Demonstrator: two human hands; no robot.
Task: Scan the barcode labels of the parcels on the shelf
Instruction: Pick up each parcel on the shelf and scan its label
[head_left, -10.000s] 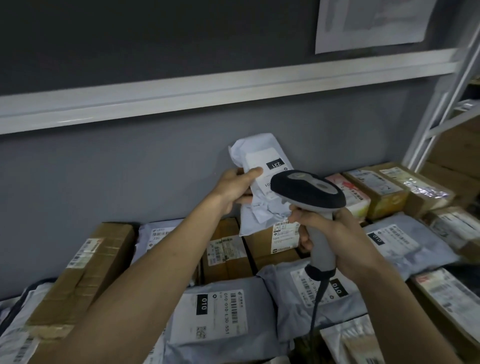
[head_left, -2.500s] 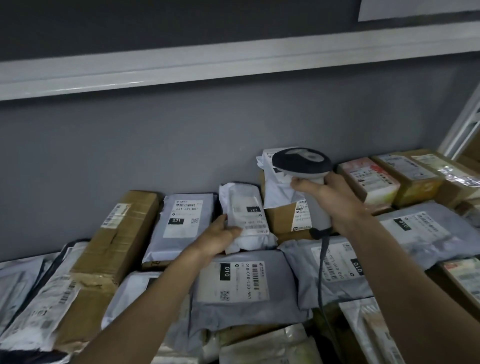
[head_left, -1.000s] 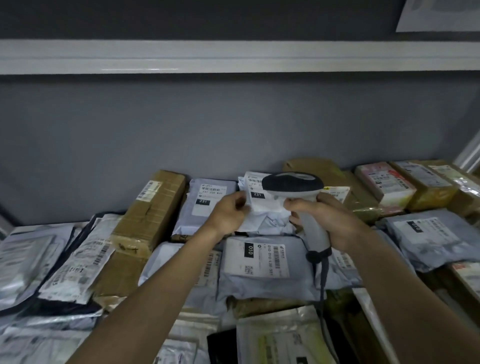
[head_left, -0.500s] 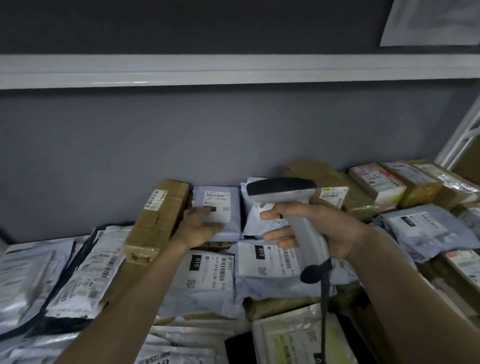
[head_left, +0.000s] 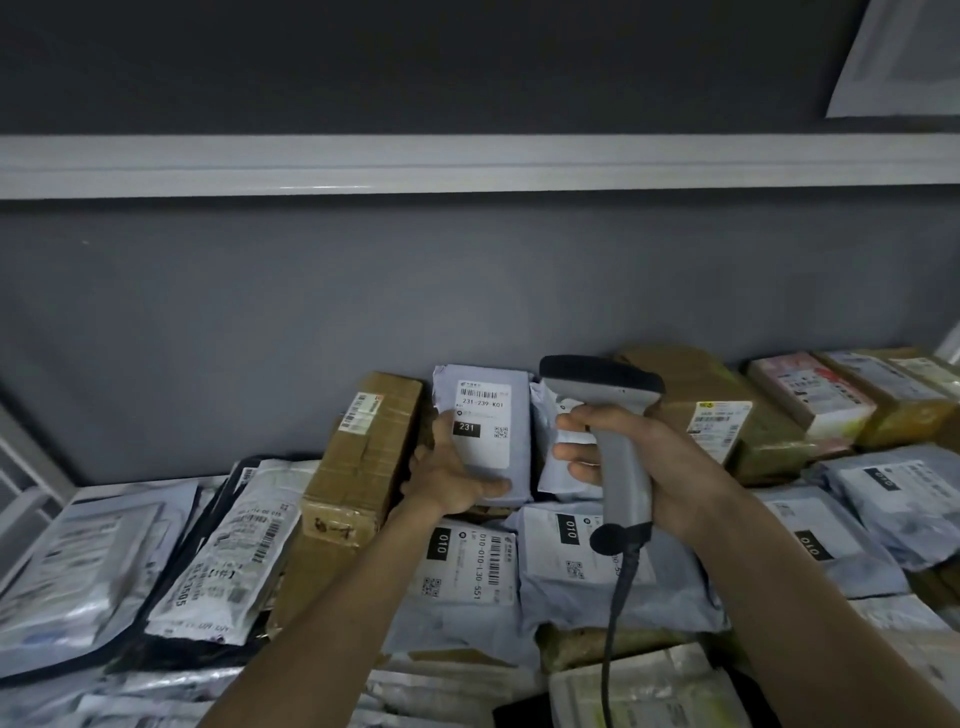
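Observation:
My left hand (head_left: 447, 480) grips the lower left edge of a grey mailer parcel (head_left: 485, 431) and holds it upright, its white label marked 231 facing me. My right hand (head_left: 649, 467) is closed around the handle of a grey barcode scanner (head_left: 608, 415), whose dark head points left, just right of that parcel. The scanner's cable (head_left: 615, 613) hangs down from the handle. A crumpled white parcel (head_left: 558, 457) sits behind the scanner, partly hidden by it.
Grey mailers marked 010 (head_left: 470, 566) lie under my hands. A brown carton (head_left: 358, 467) stands to the left, with flat bags (head_left: 228, 551) beyond it. More cartons (head_left: 727, 415) and mailers (head_left: 893, 499) fill the right side. A grey wall backs the shelf.
My left hand has closed on the 231 parcel and tilted it upright toward me. The scanner has shifted slightly, its head now beside that parcel's label.

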